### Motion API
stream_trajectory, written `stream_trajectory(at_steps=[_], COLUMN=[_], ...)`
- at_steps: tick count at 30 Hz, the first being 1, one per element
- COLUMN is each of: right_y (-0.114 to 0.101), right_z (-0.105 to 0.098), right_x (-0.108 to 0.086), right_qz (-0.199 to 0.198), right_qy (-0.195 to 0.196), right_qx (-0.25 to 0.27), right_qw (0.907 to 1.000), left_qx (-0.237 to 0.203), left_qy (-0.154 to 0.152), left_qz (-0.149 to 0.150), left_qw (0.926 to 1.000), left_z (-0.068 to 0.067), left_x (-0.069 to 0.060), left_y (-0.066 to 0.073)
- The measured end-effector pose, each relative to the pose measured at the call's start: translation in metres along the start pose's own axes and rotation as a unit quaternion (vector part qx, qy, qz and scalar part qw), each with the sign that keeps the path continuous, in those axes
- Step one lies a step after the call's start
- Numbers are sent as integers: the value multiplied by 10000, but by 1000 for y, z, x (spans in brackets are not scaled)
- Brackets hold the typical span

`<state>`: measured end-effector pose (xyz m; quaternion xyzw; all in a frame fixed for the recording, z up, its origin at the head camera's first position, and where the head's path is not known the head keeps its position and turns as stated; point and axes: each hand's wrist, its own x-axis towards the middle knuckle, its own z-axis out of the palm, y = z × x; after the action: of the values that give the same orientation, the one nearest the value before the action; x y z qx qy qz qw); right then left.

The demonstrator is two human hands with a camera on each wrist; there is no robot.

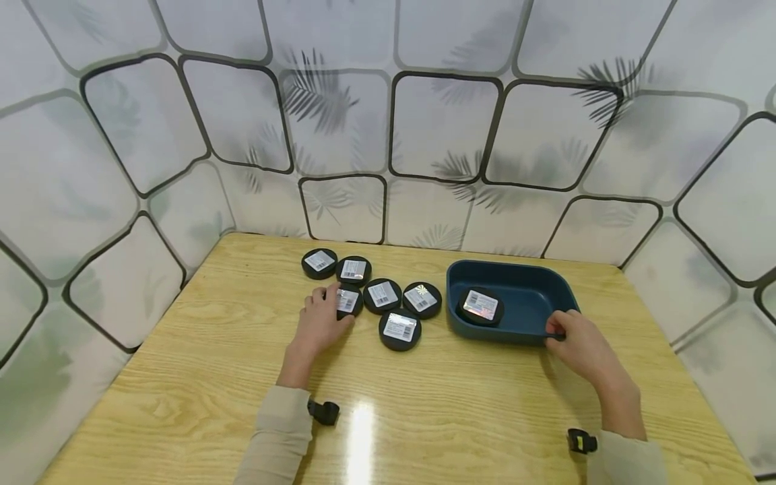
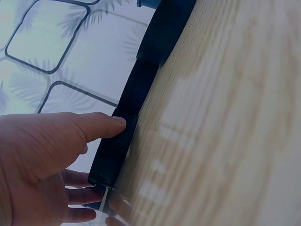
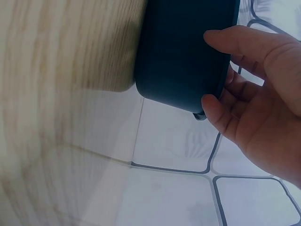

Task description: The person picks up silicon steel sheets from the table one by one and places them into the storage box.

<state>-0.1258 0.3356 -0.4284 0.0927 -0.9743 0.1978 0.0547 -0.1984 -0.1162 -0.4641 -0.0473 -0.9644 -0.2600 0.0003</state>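
My left hand (image 1: pixel 320 316) holds a flat black disc (image 1: pixel 348 301) with a silver barcode label, which lies on the table. The left wrist view shows the thumb (image 2: pixel 106 125) on the disc's near side and the fingers around its end. Over on the right, my right hand (image 1: pixel 580 343) pinches the front right corner of a dark blue bin (image 1: pixel 524 306). Thumb and fingers straddle its rim in the right wrist view. Inside the bin, at its left end, lies a labelled black disc (image 1: pixel 481 306), tilted against the wall.
More labelled black discs lie close around the held one: two behind it (image 1: pixel 354 270), two to its right (image 1: pixel 382 296), and one nearer the front (image 1: pixel 400 329). The wooden table (image 1: pixel 436 417) meets a patterned curtain (image 1: pixel 339 209) at the back and sides.
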Motion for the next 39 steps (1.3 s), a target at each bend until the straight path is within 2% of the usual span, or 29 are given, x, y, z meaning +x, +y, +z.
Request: stream_trajectory(at_steps=[17, 24, 33, 39], right_y=[-3, -3, -3, -2], right_z=[1, 0, -2, -4], right_x=[0, -1, 0, 0], right_qz=[7, 55, 106, 131], right_qy=[-62, -91, -177, -186], right_qx=[135, 111, 148, 166], right_qw=[9999, 9999, 9997, 9996], left_qx=[-7, -227, -606, -779], left_qy=[120, 292, 229, 368], left_qz=[-20, -9, -191, -59], left_qw=[9999, 9993, 9977, 9963], left_z=[-4, -7, -18, -22], left_x=[-3, -3, -5, -4], left_y=[-1, -1, 6, 10])
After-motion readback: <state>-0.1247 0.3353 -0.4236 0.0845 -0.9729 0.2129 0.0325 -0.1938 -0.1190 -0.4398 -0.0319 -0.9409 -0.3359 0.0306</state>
